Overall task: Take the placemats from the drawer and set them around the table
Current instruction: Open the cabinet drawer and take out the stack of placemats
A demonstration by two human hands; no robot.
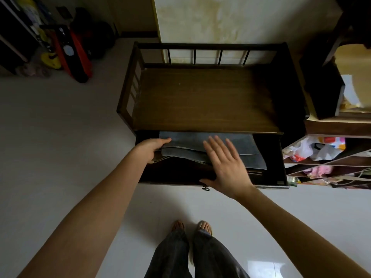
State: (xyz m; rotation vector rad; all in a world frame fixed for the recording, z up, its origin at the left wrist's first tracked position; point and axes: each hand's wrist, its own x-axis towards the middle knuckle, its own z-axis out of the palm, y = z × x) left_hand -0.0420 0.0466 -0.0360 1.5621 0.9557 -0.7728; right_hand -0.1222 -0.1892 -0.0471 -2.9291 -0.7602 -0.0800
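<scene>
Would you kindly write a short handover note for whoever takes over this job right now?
Left hand: gripping the left edge of the placemats.
Right hand: open, fingers spread, above the stack; contact unclear.
Placemats: grey stack, all inside the open drawer.
Done: drawer opened.
Left: lift the stack out and lay the mats around the table, which is out of view.
</scene>
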